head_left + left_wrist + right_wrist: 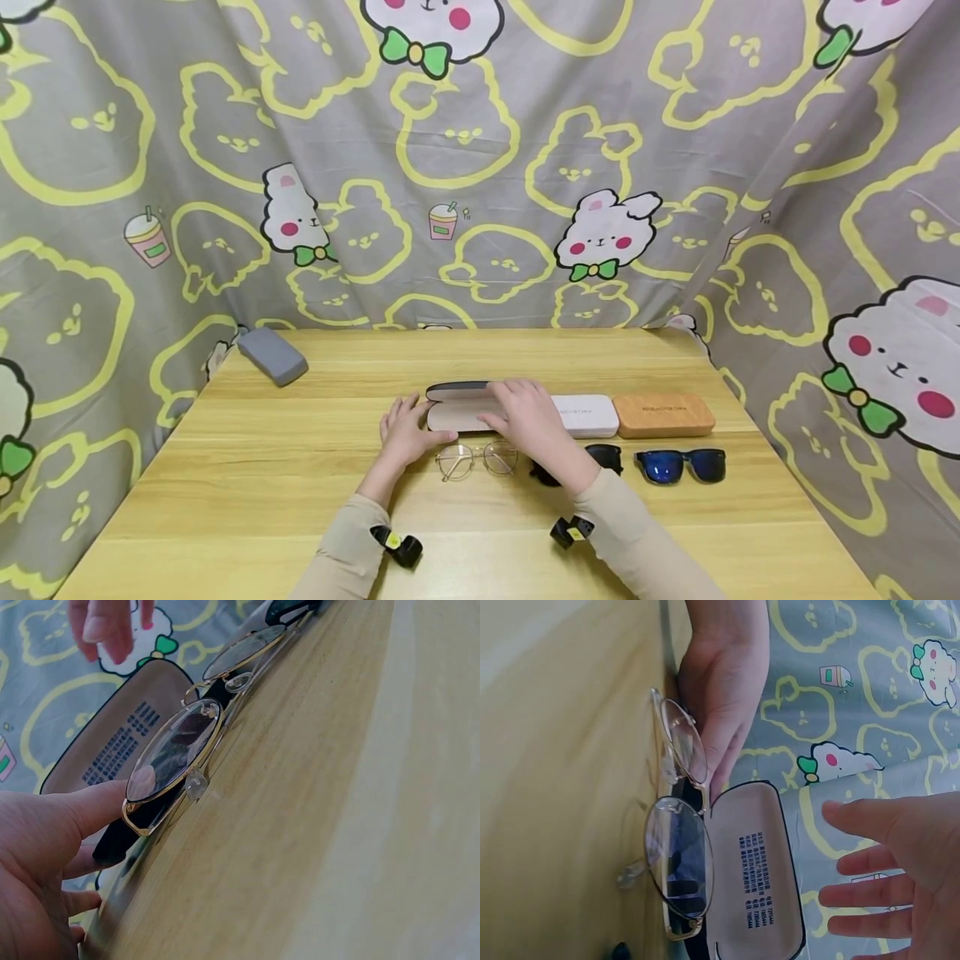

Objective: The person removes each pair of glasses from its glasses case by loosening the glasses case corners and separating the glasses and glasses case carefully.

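Left hand [406, 429] grips left end of open black hard-shell glasses case [453, 417] with pale lining; right hand [528, 417] hovers near its lid, fingers spread. Round gold-wire glasses [477, 451] lie just in front; case sliding forward could scratch lenses.

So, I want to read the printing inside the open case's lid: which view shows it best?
The right wrist: the printing looks sharpest there, with distinct rows. The left wrist shows it slanted and blurrier; the head view shows no legible printing.
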The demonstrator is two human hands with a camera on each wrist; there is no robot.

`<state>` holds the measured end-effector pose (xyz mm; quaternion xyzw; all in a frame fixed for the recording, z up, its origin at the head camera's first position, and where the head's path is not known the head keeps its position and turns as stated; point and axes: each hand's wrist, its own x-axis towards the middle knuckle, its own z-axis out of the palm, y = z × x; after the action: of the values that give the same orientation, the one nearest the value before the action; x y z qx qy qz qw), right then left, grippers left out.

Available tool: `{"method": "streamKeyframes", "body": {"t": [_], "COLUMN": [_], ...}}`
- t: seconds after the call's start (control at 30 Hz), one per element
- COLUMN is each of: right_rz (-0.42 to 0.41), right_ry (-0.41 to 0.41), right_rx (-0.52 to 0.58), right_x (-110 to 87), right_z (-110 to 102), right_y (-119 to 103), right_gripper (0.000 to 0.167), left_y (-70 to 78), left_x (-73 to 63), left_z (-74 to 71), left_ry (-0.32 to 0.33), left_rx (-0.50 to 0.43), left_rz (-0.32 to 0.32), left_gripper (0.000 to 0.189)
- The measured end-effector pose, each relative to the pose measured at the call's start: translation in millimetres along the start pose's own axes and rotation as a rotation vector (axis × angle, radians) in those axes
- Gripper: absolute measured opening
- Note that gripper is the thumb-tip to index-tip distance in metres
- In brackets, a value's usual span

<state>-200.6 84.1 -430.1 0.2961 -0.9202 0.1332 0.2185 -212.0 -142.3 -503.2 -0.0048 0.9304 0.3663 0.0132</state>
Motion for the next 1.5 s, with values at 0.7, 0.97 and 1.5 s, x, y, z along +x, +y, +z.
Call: {"method": "streamKeyframes", "body": {"t": [0.7, 0.97, 1.5], "right_rz": [0.177, 0.208, 0.306], "right_ry": [-0.058, -0.069, -0.213], "right_rx": [0.066, 0.051, 0.129], "right_x": [27.8, 30.6, 34.8], "right_z": [19, 24, 33], "right_y": [25, 29, 39], "right_gripper": [0.051, 0.049, 0.058], "left_y": [-0.3, 2.4, 2.6], "left_x": [1.0, 0.2, 0.1], "left_z": [0.0, -0.2, 0.0], "left_ry": [-0.007, -0.001, -0.007], "left_rx": [-0.002, 0.002, -0.003], "left_rz": [-0.011, -0.014, -0.025], "left_gripper": [0.082, 0.082, 0.081]}}
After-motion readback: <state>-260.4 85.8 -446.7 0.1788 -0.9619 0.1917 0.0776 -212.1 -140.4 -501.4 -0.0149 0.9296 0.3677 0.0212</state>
